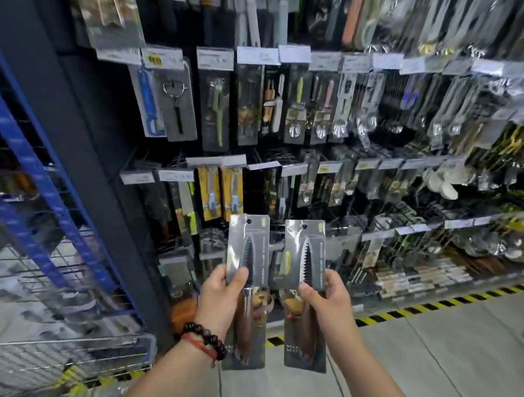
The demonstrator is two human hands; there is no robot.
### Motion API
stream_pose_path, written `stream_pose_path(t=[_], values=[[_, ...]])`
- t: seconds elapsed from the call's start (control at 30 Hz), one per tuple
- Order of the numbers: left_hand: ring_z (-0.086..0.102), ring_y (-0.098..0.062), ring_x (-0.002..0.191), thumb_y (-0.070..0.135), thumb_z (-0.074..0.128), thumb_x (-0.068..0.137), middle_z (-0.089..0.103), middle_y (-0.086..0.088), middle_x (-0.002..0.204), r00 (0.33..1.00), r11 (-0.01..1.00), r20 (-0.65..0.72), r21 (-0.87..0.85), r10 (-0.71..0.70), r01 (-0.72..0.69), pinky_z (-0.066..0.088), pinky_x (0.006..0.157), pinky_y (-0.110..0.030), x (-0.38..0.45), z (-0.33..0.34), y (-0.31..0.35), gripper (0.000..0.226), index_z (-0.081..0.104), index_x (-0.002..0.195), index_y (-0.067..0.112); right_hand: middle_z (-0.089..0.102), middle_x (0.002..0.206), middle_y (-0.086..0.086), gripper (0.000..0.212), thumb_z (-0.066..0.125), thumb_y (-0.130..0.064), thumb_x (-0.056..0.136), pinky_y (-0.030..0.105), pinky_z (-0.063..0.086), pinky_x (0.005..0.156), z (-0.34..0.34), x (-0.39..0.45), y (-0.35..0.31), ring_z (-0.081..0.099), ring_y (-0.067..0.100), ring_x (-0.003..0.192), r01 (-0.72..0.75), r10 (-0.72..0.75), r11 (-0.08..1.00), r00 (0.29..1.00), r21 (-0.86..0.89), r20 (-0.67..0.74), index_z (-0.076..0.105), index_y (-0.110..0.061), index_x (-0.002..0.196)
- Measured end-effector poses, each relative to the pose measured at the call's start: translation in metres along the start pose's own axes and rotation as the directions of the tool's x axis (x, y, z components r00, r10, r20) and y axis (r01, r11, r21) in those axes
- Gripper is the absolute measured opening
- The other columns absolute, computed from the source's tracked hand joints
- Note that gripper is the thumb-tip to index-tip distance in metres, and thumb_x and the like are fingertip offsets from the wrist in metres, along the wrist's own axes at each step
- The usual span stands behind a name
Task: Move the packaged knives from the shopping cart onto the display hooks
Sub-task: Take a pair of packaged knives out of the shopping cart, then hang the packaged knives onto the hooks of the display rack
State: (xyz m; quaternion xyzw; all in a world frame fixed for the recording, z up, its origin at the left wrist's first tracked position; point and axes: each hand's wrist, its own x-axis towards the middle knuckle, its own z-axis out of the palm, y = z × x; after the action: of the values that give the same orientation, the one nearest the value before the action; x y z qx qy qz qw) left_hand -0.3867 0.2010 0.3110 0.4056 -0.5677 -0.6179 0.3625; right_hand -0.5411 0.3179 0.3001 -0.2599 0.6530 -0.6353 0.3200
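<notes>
While we stood before the display wall [287, 110], our left hand [218, 295] pinched one packaged knife [245, 287] near its middle, thumb across the front, and our right hand [325, 298] pinched a second packaged knife [306, 295] the same way. Both packs hung upright, side by side and just apart, their punched holes at the top, level with the lower rows of goods. A beaded bracelet [205, 339] circled our left wrist.

Behind the packs, rows of carded kitchen tools crowded the wall, with peelers [169, 103] at the upper left and yellow-carded knives [221, 194] just above our left pack. White price tags [260, 55] lined the front of each row. A dark upright post [79, 132] bounded the wall on the left, and beside it stood the wire shopping cart [57, 325] with its blue frame, close to our left forearm. On the right, grey floor [442, 353] lay open beyond a yellow-and-black striped strip [429, 302] along the foot of the shelving.
</notes>
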Motion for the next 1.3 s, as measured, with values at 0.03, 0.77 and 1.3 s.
stream_pose_path(t=[0.03, 0.77, 1.3], values=[[0.059, -0.023, 0.116, 0.055, 0.066, 0.080, 0.065, -0.004, 0.122, 1.000, 1.000, -0.006, -0.003, 0.005, -0.005, 0.045, 0.103, -0.045, 0.006, 0.001, 0.001, 0.057, 0.059, 0.120, 0.015, 0.062, 0.110, -0.016, 0.027, 0.072, -0.030, 0.084, 0.017, 0.049, 0.085, 0.006, 0.009, -0.002, 0.059, -0.009, 0.096, -0.024, 0.024, 0.999, 1.000, -0.024, 0.009, 0.054, -0.032, 0.105], [0.037, -0.026, 0.138, 0.045, 0.068, 0.082, 0.034, -0.005, 0.154, 0.944, 0.943, -0.147, -0.205, -0.295, 0.263, 0.029, 0.115, -0.044, 0.230, 0.032, -0.070, 0.084, 0.030, 0.150, 0.012, 0.066, 0.118, 0.007, 0.028, 0.060, -0.022, 0.094, 0.045, 0.047, 0.098, 0.065, 0.319, 0.042, 0.061, 0.026, 0.109, -0.130, 0.177, 0.947, 0.974, -0.294, 0.139, 0.058, -0.014, 0.121], [0.038, -0.019, 0.138, 0.050, 0.068, 0.082, 0.038, 0.003, 0.153, 0.912, 0.961, -0.308, -0.137, -0.271, 0.240, 0.033, 0.114, -0.047, 0.293, 0.075, -0.087, 0.080, 0.034, 0.148, 0.019, 0.066, 0.099, 0.003, 0.017, 0.055, -0.005, 0.094, 0.027, 0.048, 0.081, 0.082, 0.407, 0.025, 0.062, 0.016, 0.089, -0.031, 0.069, 0.993, 0.934, -0.111, 0.350, 0.058, -0.019, 0.104]])
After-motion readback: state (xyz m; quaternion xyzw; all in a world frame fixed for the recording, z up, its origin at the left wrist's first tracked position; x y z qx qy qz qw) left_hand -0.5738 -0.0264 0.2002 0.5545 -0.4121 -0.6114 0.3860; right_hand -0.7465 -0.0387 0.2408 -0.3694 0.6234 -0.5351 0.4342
